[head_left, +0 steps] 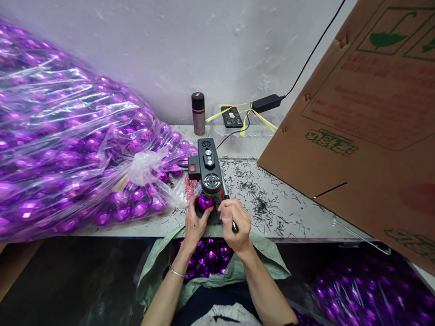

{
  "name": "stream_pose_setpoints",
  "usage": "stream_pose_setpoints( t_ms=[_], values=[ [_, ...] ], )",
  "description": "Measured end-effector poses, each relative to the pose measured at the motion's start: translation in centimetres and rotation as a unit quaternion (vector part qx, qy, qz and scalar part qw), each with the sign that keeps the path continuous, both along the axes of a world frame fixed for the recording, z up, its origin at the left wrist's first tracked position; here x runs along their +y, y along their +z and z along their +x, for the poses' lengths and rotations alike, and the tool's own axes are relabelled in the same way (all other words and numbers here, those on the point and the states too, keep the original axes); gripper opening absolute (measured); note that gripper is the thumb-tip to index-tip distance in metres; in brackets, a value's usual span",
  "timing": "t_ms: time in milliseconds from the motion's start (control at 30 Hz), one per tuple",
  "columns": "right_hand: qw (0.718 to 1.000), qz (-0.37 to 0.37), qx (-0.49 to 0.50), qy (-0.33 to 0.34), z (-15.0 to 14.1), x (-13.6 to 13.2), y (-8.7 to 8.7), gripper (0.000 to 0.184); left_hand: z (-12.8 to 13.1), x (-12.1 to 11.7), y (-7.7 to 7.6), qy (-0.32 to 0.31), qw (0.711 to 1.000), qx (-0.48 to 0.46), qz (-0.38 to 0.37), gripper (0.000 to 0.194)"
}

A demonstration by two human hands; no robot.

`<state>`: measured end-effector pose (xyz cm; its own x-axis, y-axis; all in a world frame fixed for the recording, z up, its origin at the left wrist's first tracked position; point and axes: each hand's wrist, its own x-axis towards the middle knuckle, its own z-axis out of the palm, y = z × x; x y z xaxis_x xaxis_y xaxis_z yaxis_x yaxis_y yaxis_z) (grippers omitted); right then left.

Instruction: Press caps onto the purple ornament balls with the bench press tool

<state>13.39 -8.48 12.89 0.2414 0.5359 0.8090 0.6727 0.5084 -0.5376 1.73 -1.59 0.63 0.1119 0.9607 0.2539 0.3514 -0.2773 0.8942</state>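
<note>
A small black machine (207, 165) with a red switch and buttons stands near the table's front edge. My left hand (195, 222) holds a shiny purple faceted ball (205, 201) against the machine's front. My right hand (235, 223) is closed around a thin dark-tipped tool or lever (231, 216) just right of the ball. A thin bracelet sits on my left wrist.
A huge clear plastic bag of purple balls (56, 142) fills the left of the table. A sack with more purple balls (208, 258) lies in my lap. A large cardboard sheet (368, 126) leans at the right. A flask (198, 113), phone (232, 117), power adapter (267, 103) and scattered dark shavings (259, 199) sit behind.
</note>
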Motion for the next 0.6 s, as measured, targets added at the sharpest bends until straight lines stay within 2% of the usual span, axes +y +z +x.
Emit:
stream_pose_setpoints(
  t_ms=[267, 600],
  values=[
    [1.000, 0.000, -0.003, 0.000, 0.0, 0.0, -0.1, 0.024, 0.3, 0.5, 0.2, -0.069, 0.988, 0.044, 0.130, 0.047],
    [1.000, 0.000, -0.014, 0.000, 0.1, -0.1, -0.3, 0.025, 0.3, 1.0, -1.0, -0.061, 0.995, 0.032, 0.074, 0.053]
  ],
)
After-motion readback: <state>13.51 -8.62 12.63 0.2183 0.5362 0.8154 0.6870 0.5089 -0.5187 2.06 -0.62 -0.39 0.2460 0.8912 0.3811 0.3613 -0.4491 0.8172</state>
